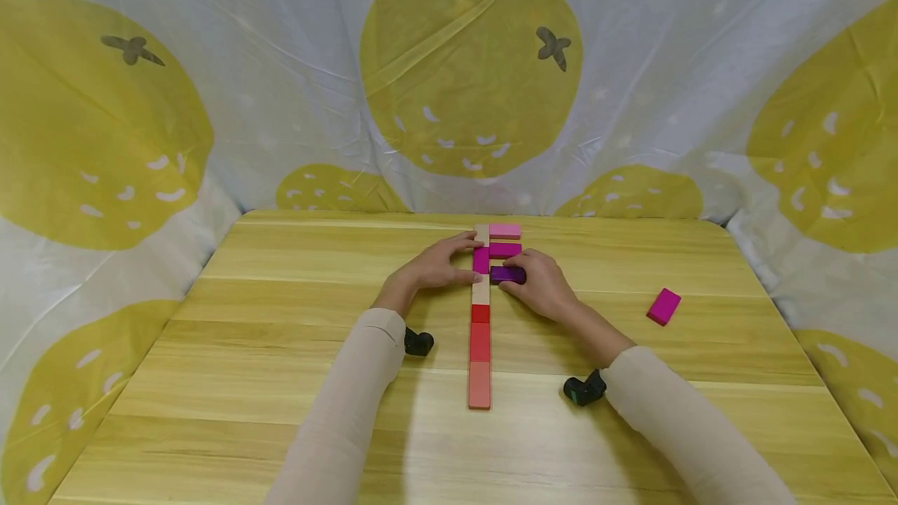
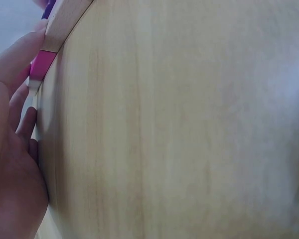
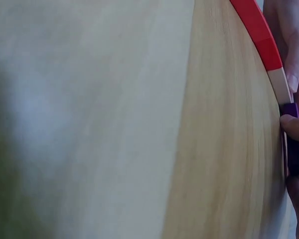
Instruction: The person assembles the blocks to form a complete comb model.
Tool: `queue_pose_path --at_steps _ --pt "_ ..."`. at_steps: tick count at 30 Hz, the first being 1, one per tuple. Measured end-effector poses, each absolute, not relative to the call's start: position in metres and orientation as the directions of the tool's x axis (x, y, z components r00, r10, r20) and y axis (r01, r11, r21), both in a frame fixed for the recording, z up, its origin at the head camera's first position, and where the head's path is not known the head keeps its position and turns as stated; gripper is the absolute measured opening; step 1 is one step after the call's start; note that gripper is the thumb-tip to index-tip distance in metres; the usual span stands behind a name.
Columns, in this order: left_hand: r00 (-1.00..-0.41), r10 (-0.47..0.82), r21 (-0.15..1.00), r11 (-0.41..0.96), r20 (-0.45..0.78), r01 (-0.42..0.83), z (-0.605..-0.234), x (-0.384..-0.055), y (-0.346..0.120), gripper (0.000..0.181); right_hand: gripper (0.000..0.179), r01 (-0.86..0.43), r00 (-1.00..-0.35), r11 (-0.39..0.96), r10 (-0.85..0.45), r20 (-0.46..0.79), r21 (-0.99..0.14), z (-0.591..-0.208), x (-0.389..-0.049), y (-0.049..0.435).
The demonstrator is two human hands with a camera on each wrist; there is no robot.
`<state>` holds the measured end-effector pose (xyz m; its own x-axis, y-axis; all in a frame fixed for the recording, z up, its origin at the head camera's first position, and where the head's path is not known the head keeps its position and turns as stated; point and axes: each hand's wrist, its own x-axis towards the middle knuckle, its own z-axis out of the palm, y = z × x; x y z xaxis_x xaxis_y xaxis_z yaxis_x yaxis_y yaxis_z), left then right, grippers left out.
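A straight column of flat rectangular blocks runs away from me. It includes a salmon block (image 1: 480,386), red blocks (image 1: 480,341), a wooden block (image 1: 480,291), a magenta block (image 1: 480,259) and another wooden block (image 1: 481,231). My left hand (image 1: 438,262) touches the column from the left, thumb at the nearer wooden block and fingers toward the far one. On the other side my right hand (image 1: 543,283) pinches a purple block (image 3: 294,144) lying crosswise against the column. Beyond it, a magenta block (image 1: 507,250) and a pink block (image 1: 505,231) also stick out to the right.
A loose magenta block (image 1: 663,307) lies on the wooden table (image 1: 281,411) to the right. Black wrist-worn devices (image 1: 420,344) show by both sleeves. Behind the table hangs a white cloth (image 1: 295,61) with yellow fruit prints.
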<state>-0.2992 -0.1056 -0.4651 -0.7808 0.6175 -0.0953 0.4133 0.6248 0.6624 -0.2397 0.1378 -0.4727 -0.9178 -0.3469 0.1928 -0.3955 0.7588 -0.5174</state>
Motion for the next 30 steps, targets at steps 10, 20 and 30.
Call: queue_pose_path --at_steps 10,20,30 --pt "-0.776 0.625 0.670 0.615 -0.091 0.417 -0.4649 -0.2990 -0.1058 0.072 0.040 -0.406 -0.913 0.757 -0.357 0.196 -0.512 -0.4735 -0.2381 0.1393" --pt "-0.779 0.620 0.673 0.613 -0.087 0.413 -0.4651 -0.2983 -0.1068 0.071 0.032 -0.433 -0.901 0.748 -0.371 0.224 -0.504 -0.4752 -0.2359 0.1445" --pt "-0.768 0.635 0.676 0.600 -0.078 0.428 -0.4641 -0.2992 -0.1068 0.063 0.032 -0.417 -0.909 0.751 -0.360 0.211 -0.512 -0.4741 -0.2357 0.1438"
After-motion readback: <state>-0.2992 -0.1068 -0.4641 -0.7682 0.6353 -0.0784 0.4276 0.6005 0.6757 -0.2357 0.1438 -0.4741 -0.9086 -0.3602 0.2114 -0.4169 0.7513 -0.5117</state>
